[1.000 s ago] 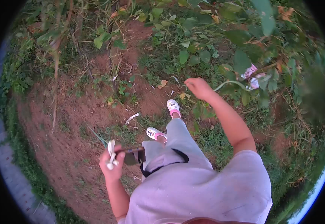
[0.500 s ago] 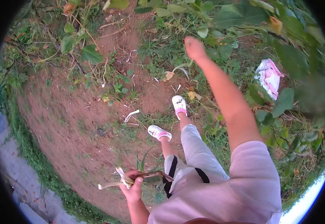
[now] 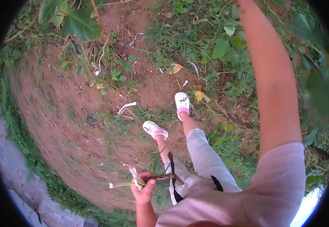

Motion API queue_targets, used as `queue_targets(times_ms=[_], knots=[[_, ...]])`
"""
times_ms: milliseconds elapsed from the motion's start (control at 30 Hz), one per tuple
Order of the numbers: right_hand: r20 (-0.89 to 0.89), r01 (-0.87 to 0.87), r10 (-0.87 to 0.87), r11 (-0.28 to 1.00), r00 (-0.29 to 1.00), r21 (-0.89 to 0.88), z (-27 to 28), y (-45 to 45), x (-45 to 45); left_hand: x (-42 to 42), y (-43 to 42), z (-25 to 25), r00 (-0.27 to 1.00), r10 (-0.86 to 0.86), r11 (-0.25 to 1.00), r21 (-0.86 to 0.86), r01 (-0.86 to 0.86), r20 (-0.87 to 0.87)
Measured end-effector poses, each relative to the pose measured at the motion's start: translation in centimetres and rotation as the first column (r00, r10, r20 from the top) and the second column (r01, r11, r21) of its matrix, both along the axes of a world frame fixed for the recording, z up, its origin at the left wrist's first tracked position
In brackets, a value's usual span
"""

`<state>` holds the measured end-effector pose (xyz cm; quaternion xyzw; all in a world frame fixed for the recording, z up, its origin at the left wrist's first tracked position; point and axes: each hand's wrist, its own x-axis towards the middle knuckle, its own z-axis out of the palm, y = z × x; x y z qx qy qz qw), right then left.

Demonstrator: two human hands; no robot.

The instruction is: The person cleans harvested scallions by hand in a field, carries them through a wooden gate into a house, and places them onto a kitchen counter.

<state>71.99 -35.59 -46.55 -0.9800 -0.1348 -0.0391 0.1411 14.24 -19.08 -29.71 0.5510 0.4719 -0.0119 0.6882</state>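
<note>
At the lower middle, my left hand (image 3: 144, 190) is closed around a smartphone (image 3: 169, 176), seen nearly edge-on. The same hand holds white flowers (image 3: 136, 177) with a long pale stalk that sticks out to the left. My right arm (image 3: 272, 72) reaches up past the top edge, so the right hand is out of the frame. What that hand touches cannot be seen. Green leaves and vines hang close to the arm on the right.
White-and-pink clogs (image 3: 155, 129) are on my feet on reddish soil (image 3: 58, 125). A fallen white flower (image 3: 126, 108) lies ahead of them. Large leaves (image 3: 82, 24) hang at upper left. A strip of grass borders grey paving (image 3: 11, 162) at far left.
My right hand has moved up and right, out of the frame. The left hand, still holding the phone and flowers, has shifted slightly right. The pink-and-white bag at right no longer shows.
</note>
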Motion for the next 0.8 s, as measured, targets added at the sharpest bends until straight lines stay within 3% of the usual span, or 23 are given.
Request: queue_targets(times_ms=[233, 267, 333, 367, 400, 467, 500, 533, 667, 733, 800], knots=[[0.211, -0.166, 0.223, 0.951, 0.952, -0.259, 1.8, -1.8, -2.0, -1.8, 0.7, -0.6, 0.998, 0.051, 0.998, -0.025, -0.051, -0.029], [0.238, -0.226, 0.287, 0.941, 0.928, -0.251, 2.4, -2.4, -2.9, -1.9, 0.7, -0.5, 0.998, 0.051, 0.998, -0.029, -0.052, -0.044], [0.126, -0.301, 0.315, 0.947, 0.941, -0.114, 3.6, -2.4, -5.9, -1.9, 0.7, -0.1, 0.998, 0.049, 0.998, -0.039, -0.051, -0.05], [-0.163, -0.155, 0.166, 0.985, 0.973, 0.078, 5.6, -0.4, -9.0, -1.8, 0.7, 0.1, 0.998, 0.053, 0.998, -0.029, -0.054, -0.042], [-0.416, 0.087, -0.002, 0.979, 0.909, 0.186, 7.6, 1.5, -12.1, -1.9, 0.8, 0.4, 0.998, 0.056, 0.998, -0.019, -0.057, -0.036], [-0.673, 0.249, -0.012, 0.934, 0.74, 0.257, 6.3, 1.0, -13.7, -2.4, 1.2, 0.8, 0.998, 0.048, 0.999, -0.019, -0.049, -0.026], [-0.746, 0.409, 0.221, 0.722, 0.629, 0.558, 4.6, 0.5, -14.7, -2.8, 1.6, 1.0, 0.999, 0.041, 0.998, -0.044, -0.04, 0.02], [-0.696, 0.578, 0.471, 0.392, 0.543, 0.716, 4.3, 0.6, -15.7, -3.1, 1.9, 1.3, 0.997, 0.034, 0.997, -0.069, -0.03, 0.066], [-0.737, 0.679, 0.531, 0.357, 0.418, 0.642, 7.0, 2.7, -20.5, -3.9, 2.2, 2.8, 0.998, 0.029, 0.999, -0.044, -0.027, 0.06], [-0.618, 0.727, 0.713, 0.224, 0.331, 0.648, 6.8, 2.8, -22.3, -4.5, 2.4, 3.4, 0.998, 0.021, 1.0, -0.02, -0.02, 0.062], [-0.619, 0.713, 0.68, 0.201, 0.392, 0.672, 7.7, 3.1, -24.3, -5.4, 2.8, 3.8, 0.998, 0.012, 1.0, 0.001, -0.012, 0.062]])
